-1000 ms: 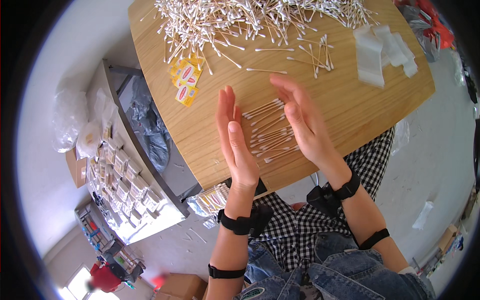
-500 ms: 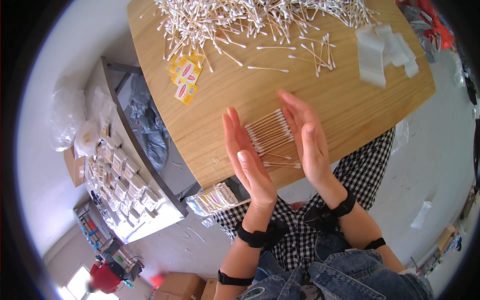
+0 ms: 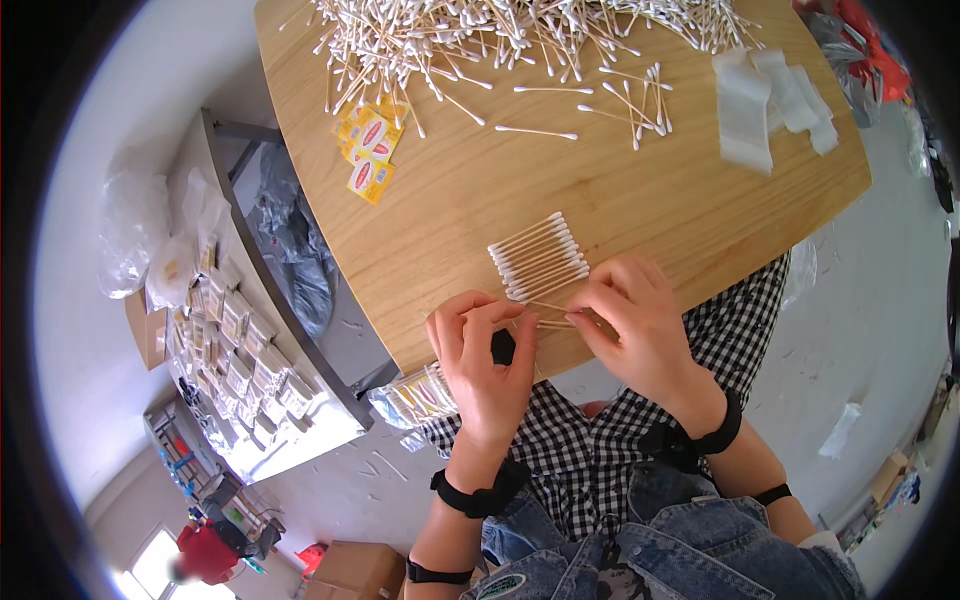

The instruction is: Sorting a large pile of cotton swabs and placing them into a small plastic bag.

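A neat row of cotton swabs (image 3: 540,255) lies side by side on the wooden table (image 3: 420,240) in front of me. A few loose cotton swabs (image 3: 553,324) lie just nearer to me, at the row's near end. My left hand (image 3: 480,355) has thumb and fingers closed at the left ends of these loose swabs. On the other side, my right hand (image 3: 632,325) pinches at their right ends. The fingertips partly hide the swab ends, so how many are gripped is unclear.
A big heap of cotton swabs (image 3: 500,35) covers the far edge. Yellow labels (image 3: 370,150) lie at the left, clear plastic strips (image 3: 745,110) at the right. A packed bag of swabs (image 3: 420,395) sits by the near left corner. Beyond stands a side table with many packs (image 3: 240,330).
Both hands have left the sides of the swab row and come nearer to me. Their fingers went from stretched flat to pinching at the loose swabs. The row remains in place.
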Demonstrator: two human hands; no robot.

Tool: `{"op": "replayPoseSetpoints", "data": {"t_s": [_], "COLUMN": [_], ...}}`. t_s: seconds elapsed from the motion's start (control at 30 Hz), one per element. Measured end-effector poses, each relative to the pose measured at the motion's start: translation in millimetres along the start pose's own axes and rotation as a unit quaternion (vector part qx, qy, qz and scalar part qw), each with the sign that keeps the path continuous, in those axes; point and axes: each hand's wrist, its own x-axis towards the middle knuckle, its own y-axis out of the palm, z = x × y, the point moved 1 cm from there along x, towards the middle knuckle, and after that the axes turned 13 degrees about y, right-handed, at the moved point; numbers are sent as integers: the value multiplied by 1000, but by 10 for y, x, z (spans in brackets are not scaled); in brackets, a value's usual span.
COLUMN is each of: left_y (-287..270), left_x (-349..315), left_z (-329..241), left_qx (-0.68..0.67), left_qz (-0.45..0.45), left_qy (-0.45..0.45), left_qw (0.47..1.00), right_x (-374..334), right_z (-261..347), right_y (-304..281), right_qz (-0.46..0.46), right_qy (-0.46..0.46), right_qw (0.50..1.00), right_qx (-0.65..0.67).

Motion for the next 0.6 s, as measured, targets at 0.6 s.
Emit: {"op": "replayPoseSetpoints", "data": {"t_s": [0.6], "left_y": [66], "left_x": [34], "left_z": [98], "left_qx": [-21], "left_qz": [-12], "left_qy": [-54], "left_qw": [998], "right_x": [217], "right_z": [65], "right_y": [-69], "right_qz": [68], "right_qy": [-112], "right_qw": [972], "right_qx": [-197]}}
